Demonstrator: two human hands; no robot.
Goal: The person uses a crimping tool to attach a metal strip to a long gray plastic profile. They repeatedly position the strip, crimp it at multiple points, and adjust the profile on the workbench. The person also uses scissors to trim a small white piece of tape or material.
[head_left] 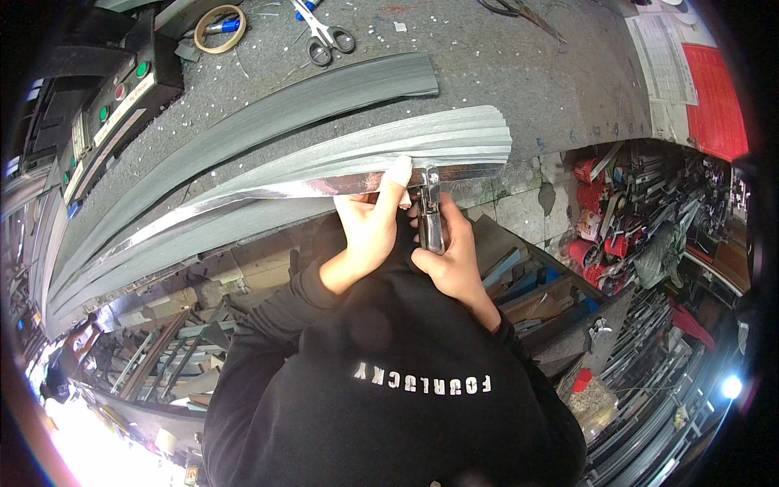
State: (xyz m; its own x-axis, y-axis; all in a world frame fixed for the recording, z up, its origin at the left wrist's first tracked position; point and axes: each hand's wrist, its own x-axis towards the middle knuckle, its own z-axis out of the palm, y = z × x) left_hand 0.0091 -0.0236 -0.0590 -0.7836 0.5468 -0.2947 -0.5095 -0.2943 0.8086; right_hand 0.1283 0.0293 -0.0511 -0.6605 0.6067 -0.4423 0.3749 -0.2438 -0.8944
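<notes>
My left hand (369,227), its thumb wrapped in something white, pinches a long strip (300,187) with a shiny, reddish-dark face. That strip lies along the near side of a fanned bundle of long grey strips (454,134). In my right hand (458,268) is a black-and-silver hand punch (431,215), plier-like, with fingers wrapped round its handles. Its head sits over the shiny strip, just right of my left thumb. Whether its jaws are closed on the strip cannot be made out.
Another stack of grey strips (349,89) lies farther back on the grey workbench (519,73). Scissors (323,40) and a tape roll (220,29) are at the back. A control box with buttons (122,97) stands left. Metal profiles (535,300) fill racks below the bench.
</notes>
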